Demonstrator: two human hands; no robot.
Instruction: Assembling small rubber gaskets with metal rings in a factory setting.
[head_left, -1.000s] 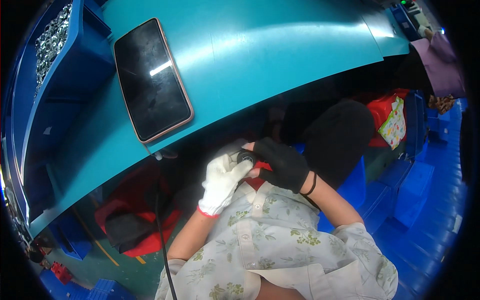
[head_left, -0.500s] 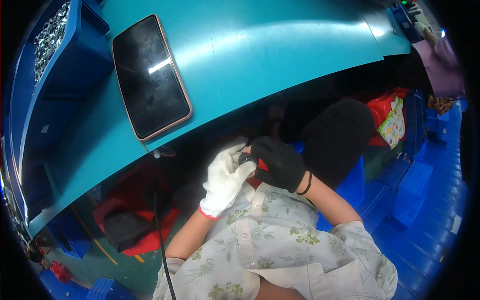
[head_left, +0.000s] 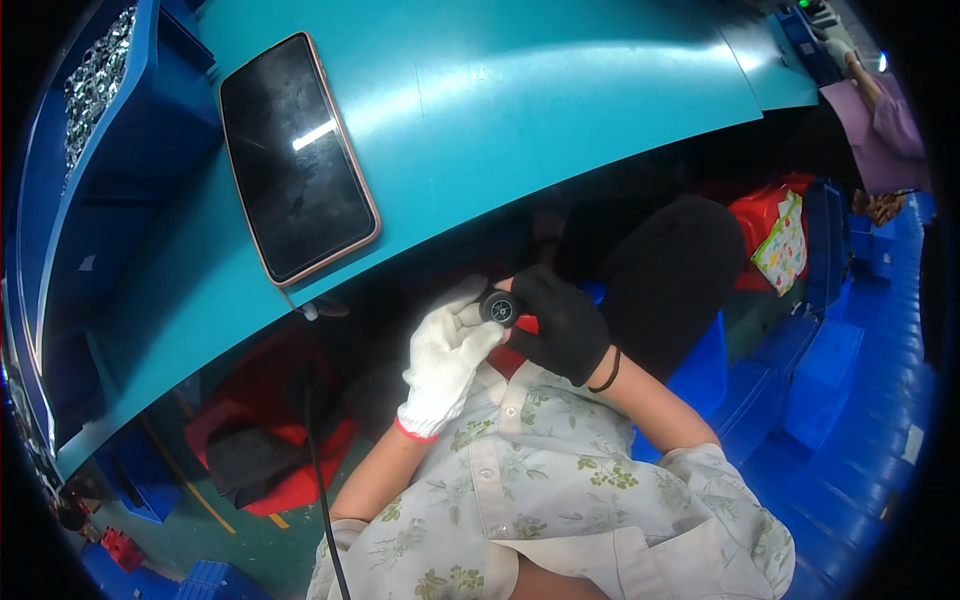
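Note:
A small round black wheel (head_left: 500, 310) with a spoked grey hub is held between my hands, above my lap. My left hand (head_left: 443, 350), in a white knit glove with a red cuff, pinches it from the left with thumb and fingers. On the other side, my right hand (head_left: 558, 325), in a black glove with bare fingertips, closes against the wheel's right edge. Something red shows between the wheel and my right palm; whether it is held or lies behind cannot be made out.
A phone (head_left: 300, 160) lies on the teal table (head_left: 520, 90). Blue bins (head_left: 130, 170), one full of shiny small parts, stand at left. A black cable (head_left: 318, 470) hangs left of my body. Another person's arm (head_left: 865, 85) shows at far right, near blue crates (head_left: 810, 375).
The wheel has turned so its spoked face shows more fully, and it sits slightly higher and further right between my fingers. Both hands keep hold of it.

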